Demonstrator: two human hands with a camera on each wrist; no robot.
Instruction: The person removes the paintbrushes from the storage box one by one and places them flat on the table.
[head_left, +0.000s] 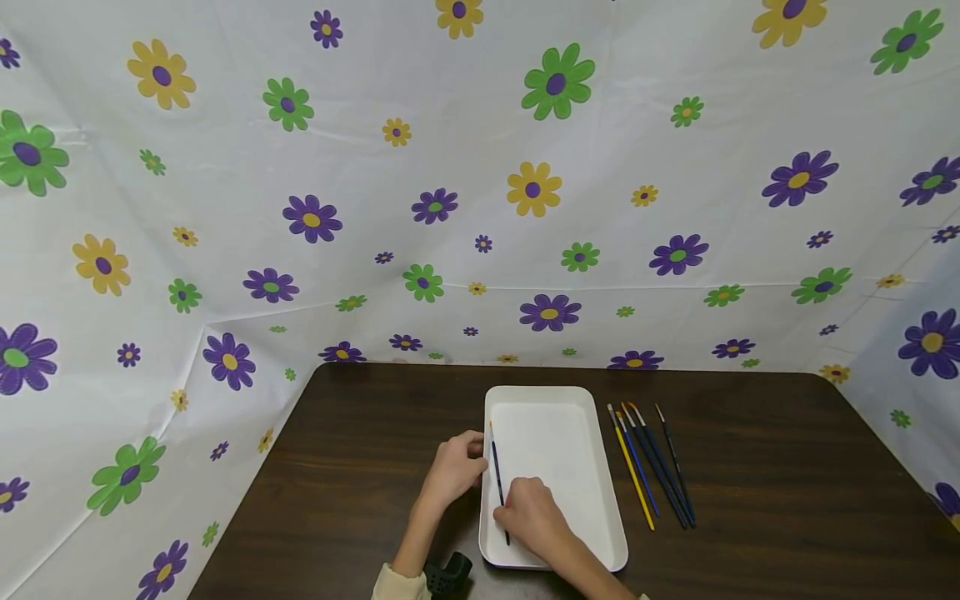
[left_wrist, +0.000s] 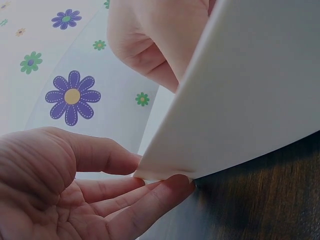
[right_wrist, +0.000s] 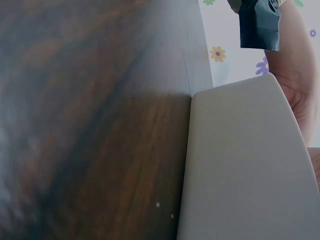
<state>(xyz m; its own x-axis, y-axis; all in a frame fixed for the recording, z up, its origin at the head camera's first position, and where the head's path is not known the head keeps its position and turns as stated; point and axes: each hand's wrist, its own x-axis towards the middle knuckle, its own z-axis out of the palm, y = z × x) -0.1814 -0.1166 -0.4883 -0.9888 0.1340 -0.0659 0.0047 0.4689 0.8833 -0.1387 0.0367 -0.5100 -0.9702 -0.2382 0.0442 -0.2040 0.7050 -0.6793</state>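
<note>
A white rectangular tray (head_left: 562,442) lies on the dark table. Inside it, along the left wall, is a thin dark-blue paintbrush (head_left: 497,467), its bristles toward the far end. My right hand (head_left: 531,512) is over the near left part of the tray, fingers curled and pinching the brush near the handle's end. At the tray's left side, my left hand (head_left: 456,467) grips the rim. The left wrist view shows the left thumb and fingers (left_wrist: 160,200) at the tray's edge. In the right wrist view the tray's outer wall (right_wrist: 245,165) fills the lower right.
Right of the tray, several paintbrushes lie side by side on the table (head_left: 787,467): a yellow one (head_left: 635,472), blue ones and a slim dark one (head_left: 675,462) at the right. A flower-printed sheet (head_left: 480,167) hangs behind. A black wrist camera (head_left: 448,575) sits by the left sleeve.
</note>
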